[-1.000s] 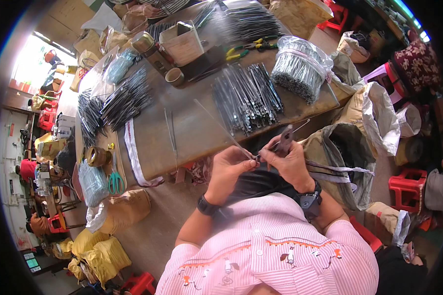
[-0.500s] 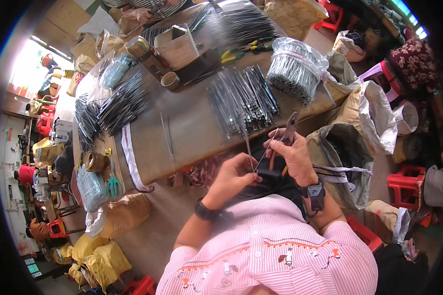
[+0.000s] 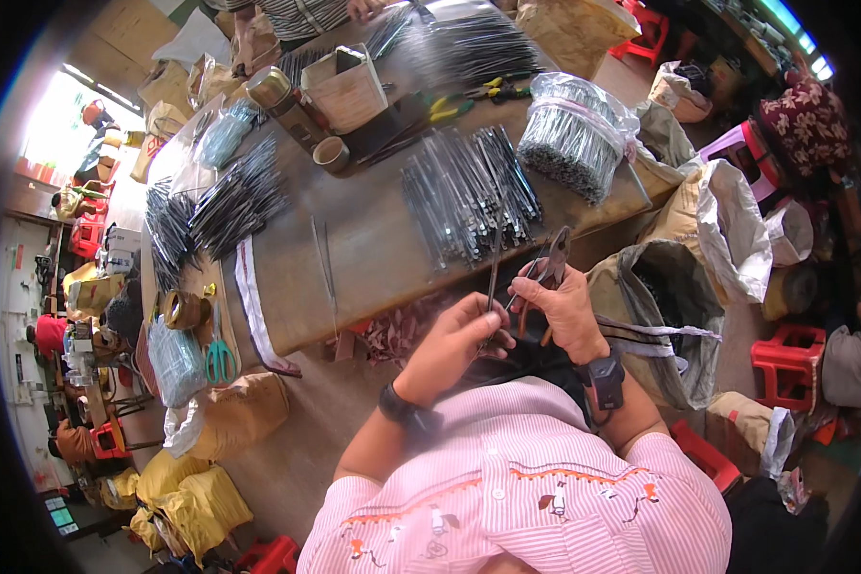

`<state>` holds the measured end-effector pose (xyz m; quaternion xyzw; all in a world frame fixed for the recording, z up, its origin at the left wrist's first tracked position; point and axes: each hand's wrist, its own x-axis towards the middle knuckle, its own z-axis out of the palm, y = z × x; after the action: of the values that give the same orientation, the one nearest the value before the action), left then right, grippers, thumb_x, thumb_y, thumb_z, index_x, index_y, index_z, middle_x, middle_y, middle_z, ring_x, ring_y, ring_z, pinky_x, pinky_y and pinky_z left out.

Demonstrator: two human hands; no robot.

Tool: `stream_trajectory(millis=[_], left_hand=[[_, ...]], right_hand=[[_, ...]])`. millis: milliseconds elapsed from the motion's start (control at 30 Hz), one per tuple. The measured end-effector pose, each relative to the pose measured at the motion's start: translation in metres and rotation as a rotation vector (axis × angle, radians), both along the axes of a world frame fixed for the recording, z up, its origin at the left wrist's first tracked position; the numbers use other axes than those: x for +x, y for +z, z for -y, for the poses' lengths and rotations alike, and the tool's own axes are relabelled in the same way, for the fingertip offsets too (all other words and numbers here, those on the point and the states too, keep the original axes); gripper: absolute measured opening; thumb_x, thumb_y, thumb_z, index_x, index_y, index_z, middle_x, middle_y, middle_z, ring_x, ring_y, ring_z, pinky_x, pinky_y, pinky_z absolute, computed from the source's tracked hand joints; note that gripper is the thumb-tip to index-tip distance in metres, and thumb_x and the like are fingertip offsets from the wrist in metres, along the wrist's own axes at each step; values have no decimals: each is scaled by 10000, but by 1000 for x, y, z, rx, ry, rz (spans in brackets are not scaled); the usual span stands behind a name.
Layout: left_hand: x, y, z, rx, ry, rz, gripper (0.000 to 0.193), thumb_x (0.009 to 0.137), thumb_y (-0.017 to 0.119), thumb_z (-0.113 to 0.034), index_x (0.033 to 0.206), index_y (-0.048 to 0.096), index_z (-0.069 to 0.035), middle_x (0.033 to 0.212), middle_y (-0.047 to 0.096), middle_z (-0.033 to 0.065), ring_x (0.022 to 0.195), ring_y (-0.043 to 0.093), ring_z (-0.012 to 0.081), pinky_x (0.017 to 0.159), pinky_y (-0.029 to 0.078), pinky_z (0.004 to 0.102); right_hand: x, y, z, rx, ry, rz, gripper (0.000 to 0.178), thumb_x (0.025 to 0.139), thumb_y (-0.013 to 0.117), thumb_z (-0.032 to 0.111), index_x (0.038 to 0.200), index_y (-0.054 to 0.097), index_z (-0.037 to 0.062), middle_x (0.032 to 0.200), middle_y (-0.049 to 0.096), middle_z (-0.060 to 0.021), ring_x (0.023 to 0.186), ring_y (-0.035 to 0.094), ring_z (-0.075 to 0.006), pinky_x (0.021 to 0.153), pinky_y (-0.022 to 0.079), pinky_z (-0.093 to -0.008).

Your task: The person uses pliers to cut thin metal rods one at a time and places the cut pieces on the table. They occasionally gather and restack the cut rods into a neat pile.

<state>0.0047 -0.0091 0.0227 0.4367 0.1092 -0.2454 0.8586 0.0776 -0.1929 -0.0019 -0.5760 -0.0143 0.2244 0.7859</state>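
My left hand (image 3: 454, 344) pinches the lower end of a thin dark metal strip (image 3: 494, 263) that stands nearly upright over the table's near edge. My right hand (image 3: 566, 308) grips a pair of pliers (image 3: 551, 266) with reddish handles, jaws pointing up and away, right beside the strip. Both hands are close together above my lap. Just beyond them a row of similar dark metal strips (image 3: 469, 196) lies on the brown wooden table (image 3: 373, 249).
A clear bag of grey rods (image 3: 572, 134) sits at the table's right end, a cardboard box (image 3: 344, 86) and a cup (image 3: 331, 153) farther back, more strip bundles (image 3: 225, 206) to the left. Open sacks (image 3: 674, 287) stand to my right, red stools (image 3: 789, 354) beyond. Another person sits at the far side.
The strip has swung from slanting across my hands to standing nearly upright. My hands have drawn slightly closer to my body, pliers still beside the strip.
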Motion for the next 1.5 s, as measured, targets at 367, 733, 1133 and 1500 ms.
stream_trajectory(millis=[367,733,1133,1500], left_hand=[[1,-33,8,61,195,24,154,893,689,-134,962,570,-64,785,587,-17,601,513,44,482,365,180],[-1,-17,11,509,261,297,216,890,629,3,1097,687,-16,793,568,5,661,505,69,585,399,200],[2,-12,18,771,253,539,284,854,587,71,1104,692,-16,860,543,10,754,510,81,654,411,217],[1,-14,23,761,275,494,219,876,606,41,1076,686,1,801,508,27,695,488,96,616,401,225]], right_hand=[[-10,-2,-5,-68,-42,-54,188,898,663,157,963,654,-19,893,678,-104,756,653,-152,649,526,-264],[-28,-25,50,523,222,-394,341,851,538,189,1135,558,1,1151,602,-231,950,648,-339,682,586,-366],[-32,-12,54,-740,368,468,643,698,564,-11,1332,473,42,1067,563,-102,951,585,-229,851,488,-316],[-25,0,52,-875,277,735,215,755,582,94,961,626,56,800,637,-190,720,626,-393,648,501,-451]])
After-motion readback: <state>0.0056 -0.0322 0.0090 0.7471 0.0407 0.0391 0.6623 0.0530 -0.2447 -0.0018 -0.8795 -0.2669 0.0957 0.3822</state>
